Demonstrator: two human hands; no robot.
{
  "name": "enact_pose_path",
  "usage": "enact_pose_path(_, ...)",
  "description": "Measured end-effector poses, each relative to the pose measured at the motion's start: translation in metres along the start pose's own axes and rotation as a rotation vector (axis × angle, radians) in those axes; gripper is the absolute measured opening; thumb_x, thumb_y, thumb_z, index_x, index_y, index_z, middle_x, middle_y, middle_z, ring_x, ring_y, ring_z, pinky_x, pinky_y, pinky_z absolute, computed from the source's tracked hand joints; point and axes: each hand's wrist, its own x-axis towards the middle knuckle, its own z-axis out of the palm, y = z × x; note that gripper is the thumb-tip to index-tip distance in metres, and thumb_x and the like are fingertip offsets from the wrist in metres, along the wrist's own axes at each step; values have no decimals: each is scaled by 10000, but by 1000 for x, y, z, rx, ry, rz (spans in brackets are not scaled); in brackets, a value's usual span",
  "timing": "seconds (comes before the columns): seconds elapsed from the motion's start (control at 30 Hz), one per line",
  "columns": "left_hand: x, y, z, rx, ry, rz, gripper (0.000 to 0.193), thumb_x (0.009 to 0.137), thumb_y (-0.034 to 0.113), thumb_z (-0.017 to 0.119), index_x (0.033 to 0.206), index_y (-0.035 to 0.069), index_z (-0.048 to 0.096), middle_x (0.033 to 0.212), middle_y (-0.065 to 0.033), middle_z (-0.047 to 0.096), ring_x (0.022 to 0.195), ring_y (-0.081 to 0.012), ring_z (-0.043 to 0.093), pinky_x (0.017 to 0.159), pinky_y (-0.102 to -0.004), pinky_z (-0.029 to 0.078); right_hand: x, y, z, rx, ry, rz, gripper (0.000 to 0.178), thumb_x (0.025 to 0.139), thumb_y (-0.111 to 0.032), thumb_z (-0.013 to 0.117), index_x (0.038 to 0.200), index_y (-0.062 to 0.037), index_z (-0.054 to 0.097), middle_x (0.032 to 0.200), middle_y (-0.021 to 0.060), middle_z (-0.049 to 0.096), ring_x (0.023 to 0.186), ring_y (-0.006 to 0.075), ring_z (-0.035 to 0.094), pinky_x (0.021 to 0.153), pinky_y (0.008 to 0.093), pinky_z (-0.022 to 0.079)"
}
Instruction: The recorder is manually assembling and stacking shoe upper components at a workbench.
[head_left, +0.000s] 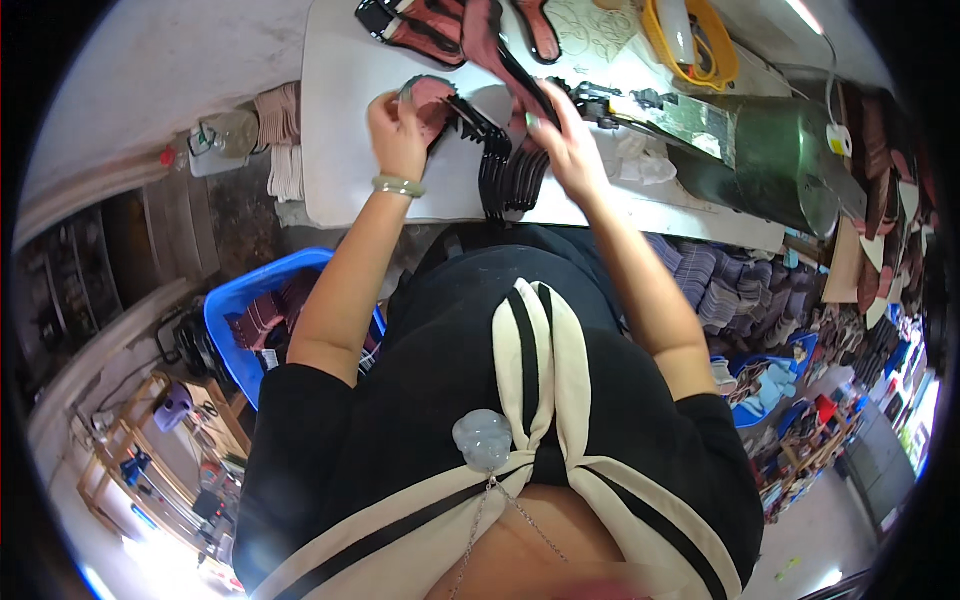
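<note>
At the white table's (345,165) near side, my left hand (397,135) pinches the rim of a rounded pinkish piece with a black edge (432,100), which looks like a shoe part. My right hand (570,140) is closed around a long pink-and-black piece (500,55), slightly smeared, slanting up toward the far edge. Between the hands, black-edged curved pieces (512,180) lie stacked in a row and overhang the near table edge. What is under my right fingers is partly hidden.
More pink pieces with black borders (425,35) lie at the far side. A yellow basket (725,60) stands back right, beside a green machine (770,160). Blue crates (225,320) and stacked shoe parts (720,285) flank me. Light stacks (285,170) sit left of the table.
</note>
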Motion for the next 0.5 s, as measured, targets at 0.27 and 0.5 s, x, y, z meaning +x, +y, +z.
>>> enact_pose_path(0.27, -49, -65, -36, 717, -233, 177, 593, 659, 291, 756, 1148, 41, 533, 1055, -156, 517, 1005, -339, 470, 861, -406, 405, 158, -7, 51, -752, 109, -459, 534, 825, -290, 623, 1295, -108, 449, 1306, 251, 432, 1196, 388, 431, 975, 424, 356)
enact_pose_path(0.5, -68, -31, -66, 304, 13, 84, 410, 672, 172, 742, 959, -25, 526, 926, -168, 513, 824, -317, 509, 749, -391, 425, 37, -32, 77, -530, -368, 275, 364, 853, -351, 595, 937, -7, 680, 758, 86, 678, 750, 151, 622, 742, 298, 483)
